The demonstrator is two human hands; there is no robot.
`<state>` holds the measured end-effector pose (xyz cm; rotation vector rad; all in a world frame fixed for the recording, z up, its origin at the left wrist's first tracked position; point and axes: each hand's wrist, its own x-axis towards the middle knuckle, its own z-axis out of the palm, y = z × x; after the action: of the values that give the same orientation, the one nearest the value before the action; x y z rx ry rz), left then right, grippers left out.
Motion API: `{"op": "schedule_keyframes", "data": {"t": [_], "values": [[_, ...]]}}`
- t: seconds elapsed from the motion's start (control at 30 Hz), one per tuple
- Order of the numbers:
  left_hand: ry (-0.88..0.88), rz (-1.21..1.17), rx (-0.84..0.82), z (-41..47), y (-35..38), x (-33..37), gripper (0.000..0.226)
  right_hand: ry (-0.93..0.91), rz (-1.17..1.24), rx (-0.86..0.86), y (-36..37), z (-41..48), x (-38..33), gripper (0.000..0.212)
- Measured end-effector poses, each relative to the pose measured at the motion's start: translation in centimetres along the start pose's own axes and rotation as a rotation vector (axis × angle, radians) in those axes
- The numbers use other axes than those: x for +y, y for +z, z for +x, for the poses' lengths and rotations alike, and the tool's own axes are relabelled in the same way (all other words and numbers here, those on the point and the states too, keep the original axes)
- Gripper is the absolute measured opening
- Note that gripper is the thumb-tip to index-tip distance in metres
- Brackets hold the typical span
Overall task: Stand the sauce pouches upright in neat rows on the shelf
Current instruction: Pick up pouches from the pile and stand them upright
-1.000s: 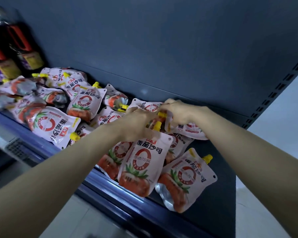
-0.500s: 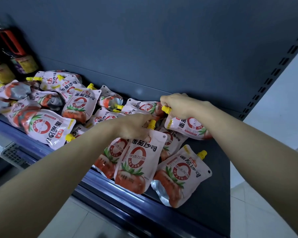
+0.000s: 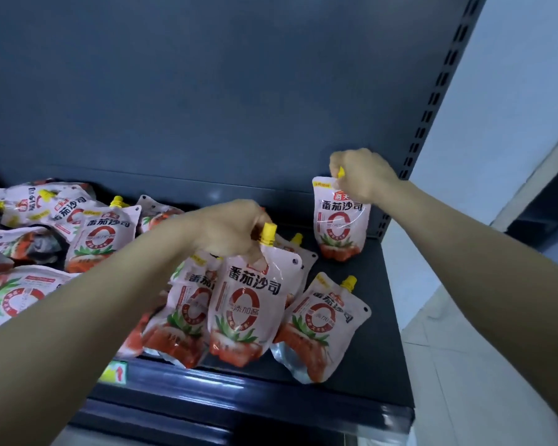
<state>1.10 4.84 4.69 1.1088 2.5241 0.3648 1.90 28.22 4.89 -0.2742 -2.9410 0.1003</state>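
Right hand point(image 3: 363, 175) at two o'clock, fingers pinched on yellow spout of upright pouch point(image 3: 340, 220) standing at back right corner of shelf point(image 3: 368, 365). Left hand point(image 3: 231, 231) at centre, clenched on top of second pouch point(image 3: 247, 310). Heap of pouches point(image 3: 45, 226) lying at nine o'clock.

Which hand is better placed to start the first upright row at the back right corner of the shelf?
Right. The right hand already holds a pink tomato sauce pouch upright by its yellow spout, at the dark shelf's back right corner. The left hand grips another pouch nearer the front.
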Motion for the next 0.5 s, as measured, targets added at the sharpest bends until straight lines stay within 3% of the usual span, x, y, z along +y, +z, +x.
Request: {"op": "schedule_keyframes", "data": {"t": [0.2,0.33,0.5], "values": [[0.076,0.016,0.068,-0.6,-2.5,1.0,0.022,0.115,0.013,0.095,0.8,-0.1,1.0,0.02],[0.121,-0.163,0.174,-1.0,-3.9,1.3,0.026,0.112,0.025,0.068,0.4,-0.2,1.4,0.032],[0.179,-0.213,0.264,-0.3,-4.8,2.2,0.025,0.118,0.028,0.336,-1.0,-2.0,1.6,0.023]]}}
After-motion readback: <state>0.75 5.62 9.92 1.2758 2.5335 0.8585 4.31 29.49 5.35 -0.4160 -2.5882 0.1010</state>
